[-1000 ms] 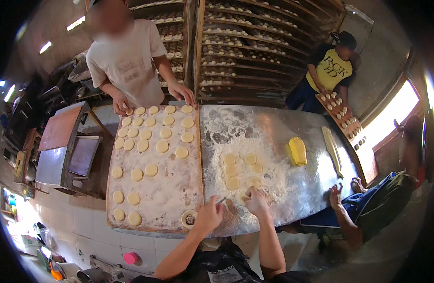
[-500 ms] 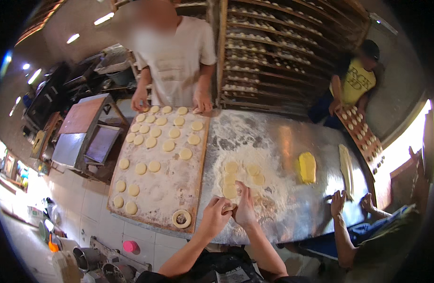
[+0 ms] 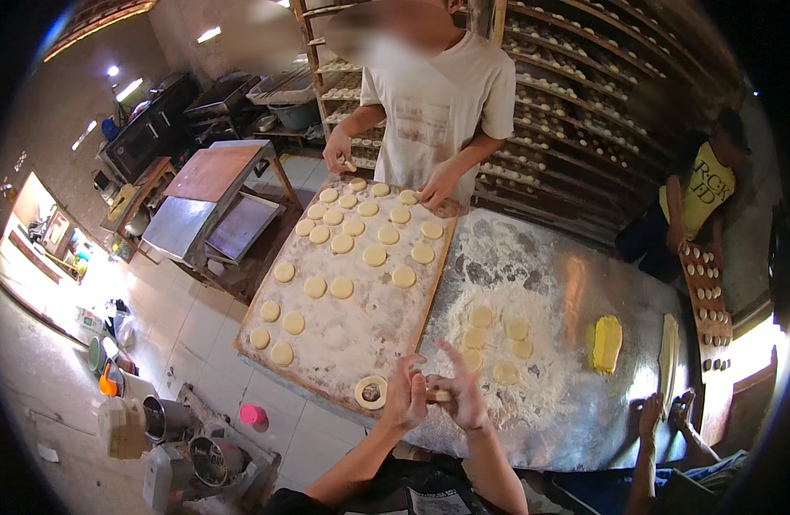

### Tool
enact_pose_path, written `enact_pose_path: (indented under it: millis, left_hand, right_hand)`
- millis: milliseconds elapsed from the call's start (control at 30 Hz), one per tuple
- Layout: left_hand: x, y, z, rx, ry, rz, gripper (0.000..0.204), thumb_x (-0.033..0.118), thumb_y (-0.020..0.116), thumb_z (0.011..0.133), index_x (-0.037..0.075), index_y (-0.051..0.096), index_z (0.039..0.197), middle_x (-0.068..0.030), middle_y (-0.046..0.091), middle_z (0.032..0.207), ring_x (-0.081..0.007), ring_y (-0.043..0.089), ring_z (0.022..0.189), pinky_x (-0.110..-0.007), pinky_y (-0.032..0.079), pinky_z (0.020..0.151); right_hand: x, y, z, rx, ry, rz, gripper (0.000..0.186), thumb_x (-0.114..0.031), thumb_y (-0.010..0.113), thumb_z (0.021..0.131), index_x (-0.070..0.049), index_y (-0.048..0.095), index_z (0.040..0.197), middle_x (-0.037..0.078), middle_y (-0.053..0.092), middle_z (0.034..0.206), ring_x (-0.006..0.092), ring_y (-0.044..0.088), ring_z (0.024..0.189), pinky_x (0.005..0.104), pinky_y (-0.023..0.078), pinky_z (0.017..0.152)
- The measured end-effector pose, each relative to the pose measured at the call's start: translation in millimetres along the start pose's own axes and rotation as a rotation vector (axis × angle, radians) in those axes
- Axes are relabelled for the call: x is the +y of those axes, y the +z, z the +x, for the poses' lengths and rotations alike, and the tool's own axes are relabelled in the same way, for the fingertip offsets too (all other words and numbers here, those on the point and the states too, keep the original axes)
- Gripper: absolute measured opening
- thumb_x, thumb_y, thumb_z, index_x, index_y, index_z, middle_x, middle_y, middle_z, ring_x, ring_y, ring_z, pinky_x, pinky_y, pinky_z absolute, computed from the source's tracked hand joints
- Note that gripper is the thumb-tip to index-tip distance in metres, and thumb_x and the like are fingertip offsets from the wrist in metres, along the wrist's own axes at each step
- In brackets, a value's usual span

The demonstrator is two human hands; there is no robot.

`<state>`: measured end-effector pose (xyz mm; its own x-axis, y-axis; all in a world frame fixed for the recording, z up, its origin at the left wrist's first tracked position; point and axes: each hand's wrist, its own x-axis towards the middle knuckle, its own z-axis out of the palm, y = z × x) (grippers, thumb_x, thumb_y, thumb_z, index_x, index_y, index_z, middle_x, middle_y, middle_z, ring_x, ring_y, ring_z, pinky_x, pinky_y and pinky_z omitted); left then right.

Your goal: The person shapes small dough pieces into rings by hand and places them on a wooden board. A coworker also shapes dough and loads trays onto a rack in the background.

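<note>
Hands meet low in the frame's centre, left hand point(image 3: 404, 396) and right hand point(image 3: 464, 396) pinching a dough piece point(image 3: 439, 396) between them, above the floured table point(image 3: 575, 403), dough discs point(image 3: 498, 343) just above, board point(image 3: 352, 335) upper left.

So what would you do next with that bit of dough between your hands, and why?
Probably set the dough piece, pinched between the left hand and right hand, onto the floured board: its near end has room beside the rows of dough discs.
</note>
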<state>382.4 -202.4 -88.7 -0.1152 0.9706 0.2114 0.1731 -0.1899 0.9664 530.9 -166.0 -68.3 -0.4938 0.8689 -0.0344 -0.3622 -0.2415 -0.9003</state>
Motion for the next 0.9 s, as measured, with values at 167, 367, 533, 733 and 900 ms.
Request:
enact_pose_path:
  millis: [167, 367, 533, 733, 900]
  left_hand:
    - [-0.3, -16.2, 8.2, 0.097, 0.176, 0.356, 0.019, 0.020, 0.049, 0.104, 0.007, 0.052, 0.117, -0.0167, 0.066, 0.070, -0.0391, 0.067, 0.061, -0.047, 0.051, 0.053]
    - [-7.5, -48.6, 32.8, 0.061, 0.180, 0.305, 0.015, 0.017, 0.053, 0.102, 0.009, 0.053, 0.115, -0.0194, 0.067, 0.076, -0.0405, 0.068, 0.064, -0.048, 0.052, 0.055]
    - [-22.3, -73.0, 51.3, -0.071, 0.178, 0.328, 0.012, 0.015, 0.049, 0.103, 0.007, 0.056, 0.108, -0.0173, 0.068, 0.083, -0.0405, 0.068, 0.067, -0.044, 0.052, 0.056]
    - [-36.9, -90.0, 63.6, -0.185, 0.061, 0.285, 0.020, 0.020, 0.057, 0.098, 0.008, 0.054, 0.113, -0.0189, 0.067, 0.076, -0.0405, 0.067, 0.066, -0.046, 0.052, 0.056]
    - [-37.9, -97.9, 71.0, -0.172, 0.059, 0.284, 0.014, 0.019, 0.052, 0.102, 0.011, 0.053, 0.113, -0.0186, 0.066, 0.073, -0.0430, 0.066, 0.064, -0.049, 0.051, 0.055]
  right_hand:
    - [22.3, 14.1, 19.5, -0.060, 0.136, -0.075, 0.069, -0.040, 0.056, 0.099, -0.015, 0.026, 0.157, 0.000, 0.059, 0.080, 0.0068, 0.051, 0.067, 0.0234, 0.039, 0.059]
    - [48.6, 36.0, 45.1, 0.031, -0.096, -0.052, 0.074, -0.056, 0.054, 0.098, -0.011, 0.027, 0.152, 0.002, 0.059, 0.084, 0.0106, 0.054, 0.070, 0.0257, 0.044, 0.062]
    - [63.0, 48.2, 66.2, 0.161, -0.230, -0.602, 0.079, -0.072, 0.043, 0.097, -0.012, 0.031, 0.147, 0.010, 0.067, 0.094, 0.0190, 0.066, 0.081, 0.0295, 0.052, 0.072]
    - [77.8, 52.7, 84.2, 0.360, -0.395, -0.702, 0.066, -0.064, 0.039, 0.102, -0.012, 0.040, 0.142, 0.008, 0.068, 0.088, 0.0149, 0.063, 0.065, 0.0232, 0.044, 0.056]
    - [64.6, 57.4, 85.0, 0.026, -0.383, 0.224, 0.078, -0.065, 0.044, 0.099, -0.007, 0.033, 0.151, 0.018, 0.061, 0.118, 0.0256, 0.060, 0.104, 0.0336, 0.045, 0.089]
